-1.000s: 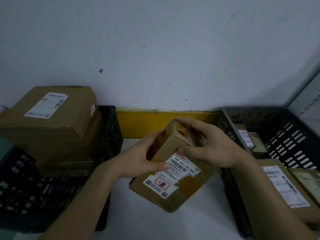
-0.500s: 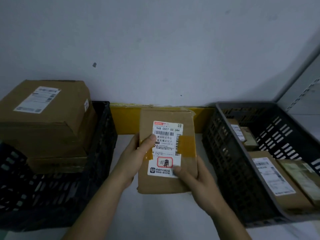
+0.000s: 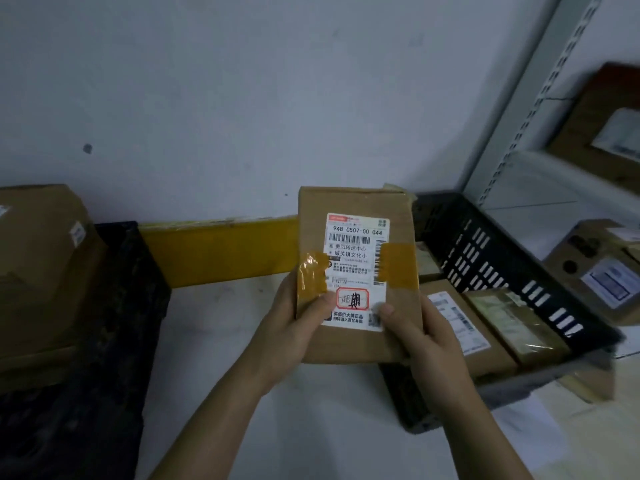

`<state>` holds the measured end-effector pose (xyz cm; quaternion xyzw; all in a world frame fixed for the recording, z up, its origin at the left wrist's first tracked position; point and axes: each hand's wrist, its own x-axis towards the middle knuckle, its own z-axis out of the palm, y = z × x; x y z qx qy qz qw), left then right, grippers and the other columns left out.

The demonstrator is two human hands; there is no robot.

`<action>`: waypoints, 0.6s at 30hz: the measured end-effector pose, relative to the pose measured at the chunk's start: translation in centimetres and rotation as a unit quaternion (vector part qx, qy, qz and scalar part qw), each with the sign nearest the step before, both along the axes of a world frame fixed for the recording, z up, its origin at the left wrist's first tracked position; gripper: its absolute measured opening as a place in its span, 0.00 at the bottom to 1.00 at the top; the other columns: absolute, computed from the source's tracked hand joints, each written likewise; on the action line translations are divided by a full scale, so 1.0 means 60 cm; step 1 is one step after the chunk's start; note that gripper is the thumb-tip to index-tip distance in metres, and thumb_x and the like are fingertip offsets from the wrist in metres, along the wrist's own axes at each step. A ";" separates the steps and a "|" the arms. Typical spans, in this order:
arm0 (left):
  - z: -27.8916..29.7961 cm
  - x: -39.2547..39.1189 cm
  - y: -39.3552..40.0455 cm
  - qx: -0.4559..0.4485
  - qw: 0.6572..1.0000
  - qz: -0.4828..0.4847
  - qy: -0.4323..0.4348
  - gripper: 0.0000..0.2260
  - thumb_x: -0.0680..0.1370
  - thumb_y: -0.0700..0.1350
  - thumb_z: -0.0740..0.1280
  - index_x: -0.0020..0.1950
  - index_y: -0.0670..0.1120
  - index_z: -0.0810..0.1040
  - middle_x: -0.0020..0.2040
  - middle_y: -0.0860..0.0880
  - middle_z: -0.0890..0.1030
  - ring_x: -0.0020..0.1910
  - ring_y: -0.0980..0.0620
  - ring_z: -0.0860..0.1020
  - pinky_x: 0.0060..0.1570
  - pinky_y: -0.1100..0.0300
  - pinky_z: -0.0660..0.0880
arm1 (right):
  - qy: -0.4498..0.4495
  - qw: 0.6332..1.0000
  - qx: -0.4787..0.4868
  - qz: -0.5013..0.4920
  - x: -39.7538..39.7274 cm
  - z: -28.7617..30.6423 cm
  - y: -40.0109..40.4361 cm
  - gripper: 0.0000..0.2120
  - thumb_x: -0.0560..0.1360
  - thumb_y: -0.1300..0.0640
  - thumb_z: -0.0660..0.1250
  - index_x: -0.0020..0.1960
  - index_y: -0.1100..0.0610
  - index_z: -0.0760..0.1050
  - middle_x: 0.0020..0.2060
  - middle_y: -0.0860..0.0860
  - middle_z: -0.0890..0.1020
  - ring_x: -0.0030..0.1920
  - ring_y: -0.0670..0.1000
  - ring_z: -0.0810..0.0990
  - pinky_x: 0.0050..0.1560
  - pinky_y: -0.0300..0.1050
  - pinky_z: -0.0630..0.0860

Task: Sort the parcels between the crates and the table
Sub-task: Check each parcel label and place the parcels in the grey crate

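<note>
A flat brown cardboard parcel (image 3: 356, 206) with a white shipping label and amber tape is held upright in the air over the white table (image 3: 221, 341), its label facing me. My left hand (image 3: 291, 334) grips its lower left edge, thumb on the tape. My right hand (image 3: 422, 344) grips its lower right corner, thumb on the label. A black crate (image 3: 512, 268) to the right holds several labelled parcels (image 3: 464, 330). Another black crate (image 3: 114, 306) on the left carries a large brown box (image 3: 38, 258).
A yellow strip (image 3: 221, 251) runs along the wall behind the table. A grey metal shelf (image 3: 533, 181) at the right holds a brown box (image 3: 609, 123). More boxes (image 3: 602, 268) stand beyond the right crate.
The parcel was turned from tilted to upright with its label toward me, then carried up and to the right. My view has swung right, bringing the shelf into sight.
</note>
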<state>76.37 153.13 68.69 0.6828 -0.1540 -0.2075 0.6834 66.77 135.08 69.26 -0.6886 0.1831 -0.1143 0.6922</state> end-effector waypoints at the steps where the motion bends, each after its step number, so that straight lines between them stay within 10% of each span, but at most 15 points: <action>1: 0.001 -0.008 -0.022 0.010 1.000 -0.002 -0.009 0.26 0.76 0.63 0.67 0.74 0.66 0.72 0.66 0.66 0.82 0.63 0.66 0.81 0.53 0.71 0.79 | -0.006 1.000 -0.007 -0.007 -0.008 0.001 -0.021 0.17 0.78 0.52 0.73 0.66 0.47 0.81 0.54 0.42 0.89 0.54 0.44 0.88 0.46 0.35 0.83; 13: -0.002 -0.097 -0.390 0.041 0.999 -0.014 -0.004 0.18 0.80 0.69 0.66 0.69 0.72 0.76 0.64 0.66 0.83 0.65 0.60 0.81 0.69 0.52 0.77 | 0.021 0.994 -0.102 -0.006 -0.153 0.021 -0.374 0.22 0.75 0.38 0.73 0.68 0.34 0.77 0.58 0.33 0.86 0.59 0.38 0.85 0.59 0.41 0.80; 18: -0.042 -0.075 -0.454 0.201 0.967 0.017 -0.156 0.40 0.77 0.79 0.49 0.85 0.62 0.57 0.86 0.58 0.58 0.85 0.56 0.53 0.83 0.46 0.56 | 0.028 0.980 -0.190 -0.054 -0.130 0.016 -0.494 0.16 0.80 0.39 0.72 0.66 0.31 0.77 0.58 0.34 0.84 0.55 0.32 0.82 0.54 0.36 0.80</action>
